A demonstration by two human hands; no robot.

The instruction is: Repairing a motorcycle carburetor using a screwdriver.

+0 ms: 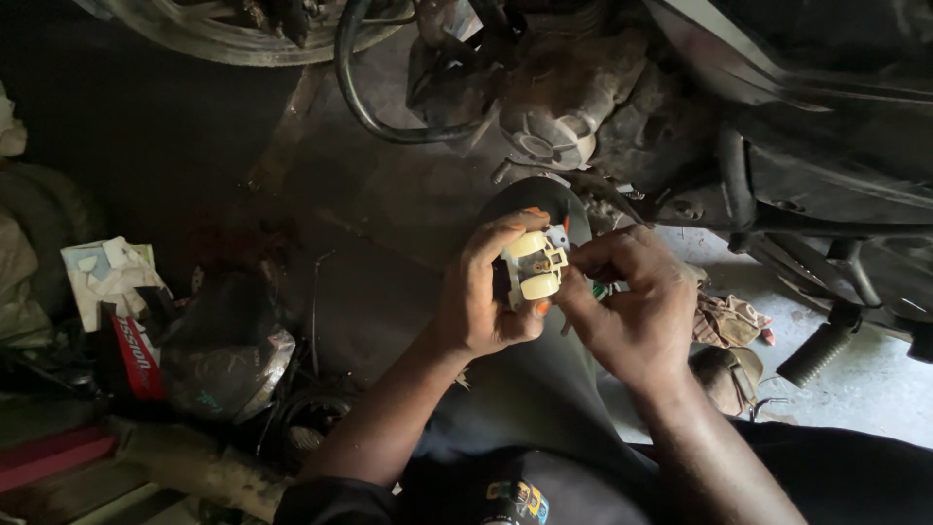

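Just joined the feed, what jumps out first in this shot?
Dead centre, the left hand grips a small cream plastic part, with the right hand pinching at its edge. Behind them looms a grimy motorcycle engine, a black footpeg sticking out at right. Crumpled packaging litters the dark floor at left.

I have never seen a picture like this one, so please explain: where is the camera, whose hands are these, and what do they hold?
There is one view, from a camera worn on a person's head, looking down at their own bare hands and knee. The left hand grips a small cream plastic part, which looks like an electrical connector. The right hand touches its side with the fingertips. Above them is the dirty underside of a motorcycle, with a black footrest at the right. On the dark floor at the left lie a crumpled plastic bag and a red package.
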